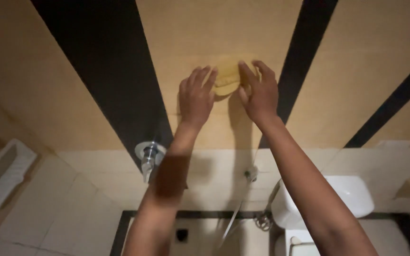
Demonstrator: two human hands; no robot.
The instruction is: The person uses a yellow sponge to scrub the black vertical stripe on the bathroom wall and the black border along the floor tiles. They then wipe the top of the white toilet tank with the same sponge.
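Note:
Both my hands are raised against a tan tiled wall [205,33] with black stripes. A yellow sponge [227,78] is pressed on the wall between them. My right hand [258,90] grips its right end with the fingers curled over it. My left hand [196,97] lies flat beside the sponge, fingertips touching its left edge.
Below are a chrome wall tap [149,156], a hose with a spray head [248,189] and a white toilet cistern [323,199]. A white squat pan [3,173] lies at the left on pale floor tiles.

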